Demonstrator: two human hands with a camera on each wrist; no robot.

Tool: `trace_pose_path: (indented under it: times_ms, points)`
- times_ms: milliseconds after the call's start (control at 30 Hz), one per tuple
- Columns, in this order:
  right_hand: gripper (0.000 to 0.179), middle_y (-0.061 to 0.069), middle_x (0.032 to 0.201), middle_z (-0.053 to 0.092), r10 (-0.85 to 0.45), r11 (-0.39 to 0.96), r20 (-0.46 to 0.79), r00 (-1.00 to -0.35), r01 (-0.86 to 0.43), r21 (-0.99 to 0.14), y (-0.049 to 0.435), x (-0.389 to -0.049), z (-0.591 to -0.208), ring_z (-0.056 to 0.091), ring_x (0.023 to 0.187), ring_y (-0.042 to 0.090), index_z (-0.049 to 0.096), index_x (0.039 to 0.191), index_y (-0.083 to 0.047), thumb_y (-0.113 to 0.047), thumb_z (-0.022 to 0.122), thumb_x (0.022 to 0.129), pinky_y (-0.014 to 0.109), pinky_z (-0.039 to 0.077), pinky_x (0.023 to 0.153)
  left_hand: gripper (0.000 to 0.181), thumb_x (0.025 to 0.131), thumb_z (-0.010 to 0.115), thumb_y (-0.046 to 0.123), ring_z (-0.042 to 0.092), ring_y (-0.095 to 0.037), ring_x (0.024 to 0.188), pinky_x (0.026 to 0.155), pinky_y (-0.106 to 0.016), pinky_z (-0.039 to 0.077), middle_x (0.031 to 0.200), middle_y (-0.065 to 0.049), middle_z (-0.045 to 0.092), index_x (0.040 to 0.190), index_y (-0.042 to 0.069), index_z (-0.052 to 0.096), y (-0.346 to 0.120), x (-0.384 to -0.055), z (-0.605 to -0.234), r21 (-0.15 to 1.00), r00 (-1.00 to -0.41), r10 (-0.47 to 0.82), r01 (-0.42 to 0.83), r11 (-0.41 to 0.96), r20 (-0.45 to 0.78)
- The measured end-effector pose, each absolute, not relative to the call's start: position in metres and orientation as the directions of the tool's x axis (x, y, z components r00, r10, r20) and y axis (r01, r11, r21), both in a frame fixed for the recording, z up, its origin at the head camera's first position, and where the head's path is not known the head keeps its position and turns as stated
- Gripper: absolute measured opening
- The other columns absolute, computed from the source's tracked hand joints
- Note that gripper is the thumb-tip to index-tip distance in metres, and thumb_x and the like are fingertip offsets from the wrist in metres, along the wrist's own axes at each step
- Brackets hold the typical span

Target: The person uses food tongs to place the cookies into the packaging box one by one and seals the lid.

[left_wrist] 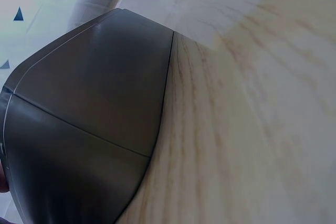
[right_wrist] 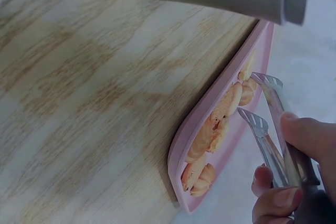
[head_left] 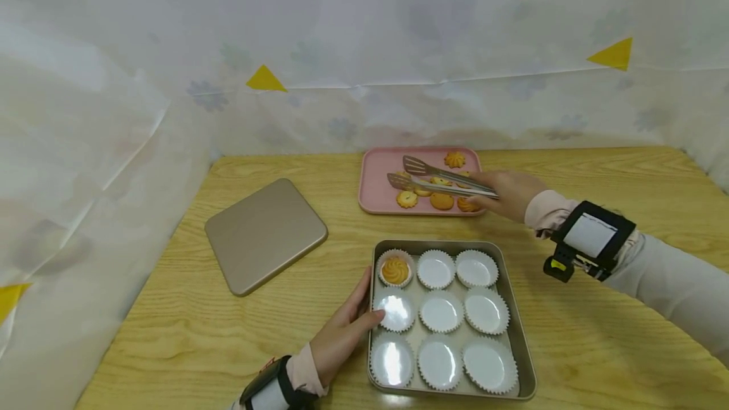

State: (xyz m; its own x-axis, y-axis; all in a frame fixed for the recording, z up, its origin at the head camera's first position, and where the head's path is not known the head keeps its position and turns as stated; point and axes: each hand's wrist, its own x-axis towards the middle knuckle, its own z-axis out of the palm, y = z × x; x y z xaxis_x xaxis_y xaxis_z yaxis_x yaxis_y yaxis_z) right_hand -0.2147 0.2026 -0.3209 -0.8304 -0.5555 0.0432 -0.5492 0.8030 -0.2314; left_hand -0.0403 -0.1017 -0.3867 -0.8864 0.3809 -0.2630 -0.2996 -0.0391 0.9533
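Note:
My right hand (head_left: 509,192) grips metal tongs (head_left: 455,189) with slotted ends, which stand apart over the pink tray (head_left: 376,195). Several golden cookies (head_left: 407,199) of different shapes lie on that tray. In the right wrist view, the tong tips hover beside the cookies (right_wrist: 202,142), with no cookie visibly between them. My left hand (head_left: 342,337) holds the left wall of a square metal baking pan (head_left: 521,340), its thumb over the rim. White fluted cups (head_left: 441,312) stand in rows inside the pan; the far-left one holds a swirled cookie (head_left: 395,269).
A flat gold-brown metal lid (head_left: 266,236) lies on the wooden table (head_left: 171,309), left of the pan. Pale floral sheeting (head_left: 398,30) bearing yellow triangles (head_left: 266,79) rises behind the table and along its left side.

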Motion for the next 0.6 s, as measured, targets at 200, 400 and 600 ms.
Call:
trace_pose_path:
  times_ms: [200, 400, 600]
  points:
    - [0.047, 0.022, 0.100, 0.070, -0.569, 0.800, 0.068, -0.820, -0.571, -0.185, 0.2021, -0.2137, -0.3232, 0.067, 0.078, 0.030, 0.059, 0.127, 0.007, -0.024, 0.066, 0.092, 0.049, 0.053, 0.067, 0.075, 0.099, 0.052, 0.016, -0.007, -0.030, 0.148, 0.119, -0.049, 0.001, 0.163, -0.012, -0.004, 0.157, 0.011, 0.005, -0.1018, -0.0396, -0.3874, 0.954, -0.885, 0.386, -0.298, -0.043, -0.259]
    - [0.046, 0.021, 0.100, 0.070, -0.563, 0.803, 0.071, -0.823, -0.566, -0.189, 0.2031, -0.2126, -0.3244, 0.066, 0.077, 0.028, 0.059, 0.127, 0.007, -0.022, 0.066, 0.092, 0.048, 0.053, 0.067, 0.075, 0.099, 0.052, 0.016, -0.006, -0.029, 0.148, 0.119, -0.048, 0.002, 0.163, -0.012, -0.004, 0.156, 0.010, 0.004, -0.1011, -0.0395, -0.3871, 0.957, -0.885, 0.393, -0.288, -0.044, -0.248]
    - [0.043, 0.019, 0.097, 0.070, -0.560, 0.793, 0.107, -0.822, -0.569, -0.218, 0.2054, -0.2112, -0.3230, 0.063, 0.072, 0.025, 0.060, 0.124, 0.007, -0.019, 0.067, 0.092, 0.046, 0.052, 0.065, 0.075, 0.099, 0.051, 0.014, -0.004, -0.030, 0.148, 0.119, -0.048, 0.001, 0.162, -0.013, -0.004, 0.156, 0.009, 0.004, -0.1002, -0.0396, -0.3876, 0.961, -0.888, 0.399, -0.273, -0.052, -0.230]
